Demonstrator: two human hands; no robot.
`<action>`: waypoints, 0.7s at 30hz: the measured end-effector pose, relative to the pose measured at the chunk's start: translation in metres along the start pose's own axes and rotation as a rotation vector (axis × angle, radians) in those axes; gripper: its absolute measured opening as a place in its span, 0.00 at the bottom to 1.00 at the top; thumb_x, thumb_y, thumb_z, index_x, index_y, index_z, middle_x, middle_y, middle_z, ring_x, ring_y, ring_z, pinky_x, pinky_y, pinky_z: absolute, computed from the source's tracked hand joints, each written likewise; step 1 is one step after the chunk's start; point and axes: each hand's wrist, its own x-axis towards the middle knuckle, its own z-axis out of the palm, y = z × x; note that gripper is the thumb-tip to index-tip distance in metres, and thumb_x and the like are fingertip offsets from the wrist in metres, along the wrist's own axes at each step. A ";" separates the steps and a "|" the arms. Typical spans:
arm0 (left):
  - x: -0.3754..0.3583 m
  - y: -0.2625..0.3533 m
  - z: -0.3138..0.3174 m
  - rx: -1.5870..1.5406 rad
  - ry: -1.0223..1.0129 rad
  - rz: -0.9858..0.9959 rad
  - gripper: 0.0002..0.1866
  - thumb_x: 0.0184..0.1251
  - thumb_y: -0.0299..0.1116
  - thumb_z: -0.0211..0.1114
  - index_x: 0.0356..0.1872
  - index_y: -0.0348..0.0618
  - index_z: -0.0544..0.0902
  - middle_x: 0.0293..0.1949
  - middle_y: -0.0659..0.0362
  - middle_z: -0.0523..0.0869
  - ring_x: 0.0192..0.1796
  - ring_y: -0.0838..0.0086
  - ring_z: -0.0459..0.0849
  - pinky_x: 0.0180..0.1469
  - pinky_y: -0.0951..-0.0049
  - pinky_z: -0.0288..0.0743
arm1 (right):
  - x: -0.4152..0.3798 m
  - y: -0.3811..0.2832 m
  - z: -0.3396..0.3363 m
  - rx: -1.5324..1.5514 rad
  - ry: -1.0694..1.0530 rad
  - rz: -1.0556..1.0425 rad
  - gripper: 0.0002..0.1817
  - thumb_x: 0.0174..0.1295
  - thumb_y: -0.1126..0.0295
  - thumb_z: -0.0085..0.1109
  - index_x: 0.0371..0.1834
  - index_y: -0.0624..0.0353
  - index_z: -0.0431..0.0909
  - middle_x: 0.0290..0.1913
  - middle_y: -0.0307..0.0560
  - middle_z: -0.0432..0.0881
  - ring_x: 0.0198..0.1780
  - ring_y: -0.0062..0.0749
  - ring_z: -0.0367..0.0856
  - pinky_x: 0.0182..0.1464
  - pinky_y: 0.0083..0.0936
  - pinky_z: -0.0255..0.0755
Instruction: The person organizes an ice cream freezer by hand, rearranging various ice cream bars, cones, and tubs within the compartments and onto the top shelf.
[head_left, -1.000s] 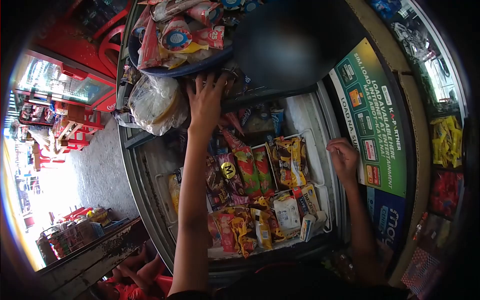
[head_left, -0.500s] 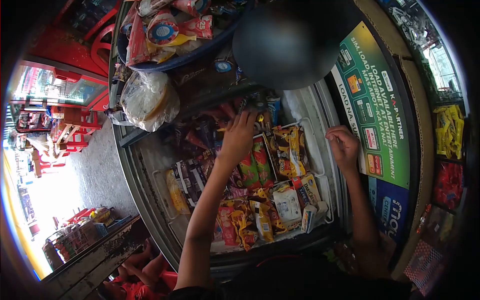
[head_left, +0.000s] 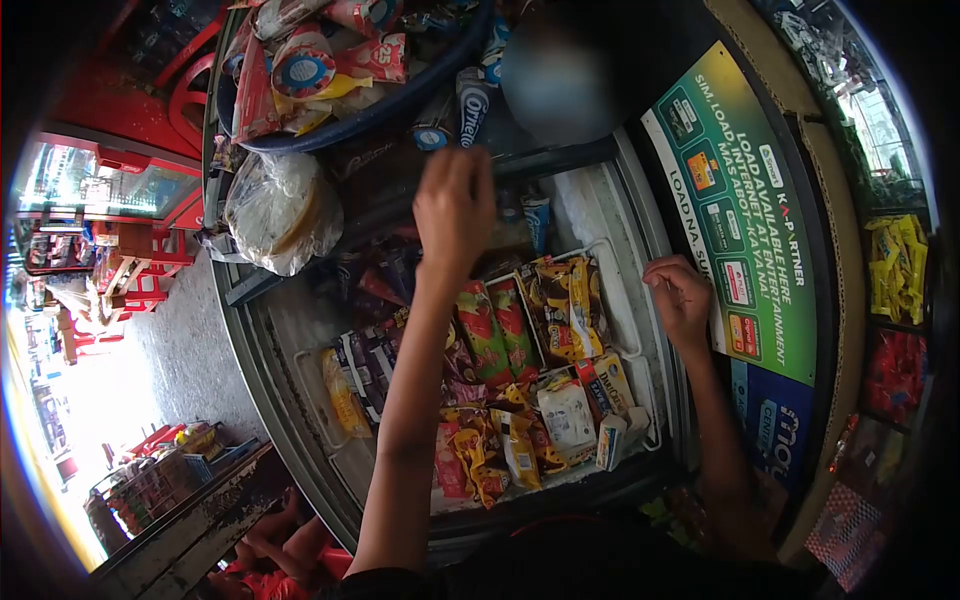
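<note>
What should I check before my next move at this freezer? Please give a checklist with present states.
1. Freezer opening uncovered for reaching in: ok.
2. Left hand gripping the blue cone near its fingertips: cannot tell, blurred.
3. Right hand away from the packs: ok, it is by the freezer's edge.
4. Right palm empty: cannot tell, fingers curled.
5. Basin beside the bagged bowl, not tipped over: ok.

The left hand (head_left: 455, 205) is up from among the packs at the freezer's (head_left: 348, 478) back, where it was half a second ago; it now hovers over the back edge, fingers bent and blurred, with its grip unclear; a blue cone (head_left: 472, 105) now shows just beyond the fingertips; the red-green packs (head_left: 482, 335), partly covered then, are now in plain view.
</note>
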 end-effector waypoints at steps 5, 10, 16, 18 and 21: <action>0.031 -0.017 0.022 0.516 -0.112 -0.102 0.23 0.54 0.36 0.68 0.52 0.44 0.76 0.54 0.49 0.71 0.53 0.52 0.72 0.47 0.57 0.73 | -0.001 0.002 0.000 0.007 0.008 0.006 0.04 0.56 0.82 0.53 0.29 0.67 0.78 0.34 0.47 0.79 0.36 0.27 0.79 0.39 0.19 0.71; 0.036 -0.023 0.036 0.541 -0.138 -0.191 0.33 0.46 0.43 0.74 0.56 0.49 0.75 0.62 0.46 0.62 0.53 0.47 0.74 0.52 0.53 0.74 | -0.001 0.000 -0.001 -0.016 -0.005 -0.001 0.04 0.56 0.82 0.53 0.29 0.67 0.78 0.34 0.47 0.79 0.36 0.28 0.79 0.39 0.20 0.71; 0.053 -0.015 0.027 0.761 -0.360 -0.319 0.30 0.39 0.49 0.77 0.44 0.45 0.82 0.48 0.53 0.76 0.51 0.62 0.78 0.47 0.61 0.68 | 0.000 0.000 0.000 -0.009 0.022 -0.013 0.03 0.56 0.82 0.53 0.28 0.66 0.78 0.32 0.47 0.80 0.35 0.29 0.80 0.38 0.20 0.71; 0.050 -0.005 0.015 0.824 -0.373 -0.225 0.27 0.39 0.50 0.77 0.41 0.44 0.84 0.48 0.52 0.77 0.50 0.60 0.79 0.46 0.60 0.67 | 0.001 0.000 -0.001 -0.015 0.017 -0.020 0.04 0.56 0.82 0.53 0.29 0.67 0.78 0.33 0.47 0.80 0.35 0.27 0.79 0.38 0.19 0.71; 0.050 -0.003 0.006 0.916 -0.355 -0.078 0.24 0.39 0.52 0.76 0.31 0.43 0.87 0.45 0.53 0.79 0.48 0.62 0.78 0.46 0.61 0.65 | 0.000 -0.002 -0.002 -0.025 0.019 -0.030 0.04 0.56 0.82 0.53 0.28 0.67 0.78 0.33 0.47 0.80 0.35 0.28 0.79 0.38 0.20 0.71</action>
